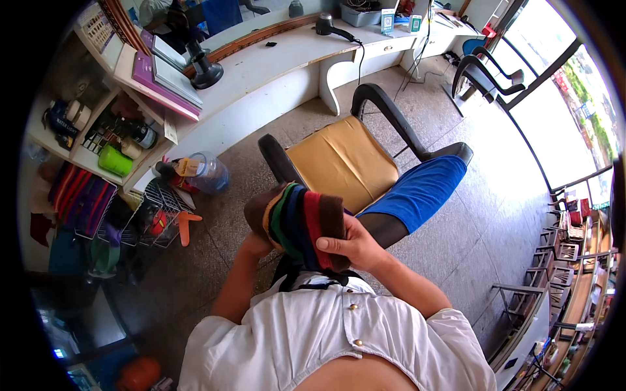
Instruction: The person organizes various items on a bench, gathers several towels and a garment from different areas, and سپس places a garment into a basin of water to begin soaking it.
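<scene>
Between my hands is a folded striped towel (pixel 303 225), with brown, red, blue, green and yellow bands. My right hand (pixel 359 244) grips its right edge, the thumb lying across the red and brown bands. At the towel's left end, my left hand (pixel 257 246) holds it from below; most of its fingers are hidden by the cloth. Just beyond the towel stands a salon chair with a tan seat (pixel 345 161) and black armrests. A blue towel (pixel 415 195) is draped over its right armrest.
A white counter (pixel 274 63) under a framed mirror carries a hair dryer (pixel 325 24). Bottles fill a shelf (pixel 93 161) at left, above wire baskets (pixel 161 210) and a plastic water jug (pixel 210 171). Another armchair (pixel 481 78) stands near the glass doors; wooden chairs (pixel 543 249) line the right.
</scene>
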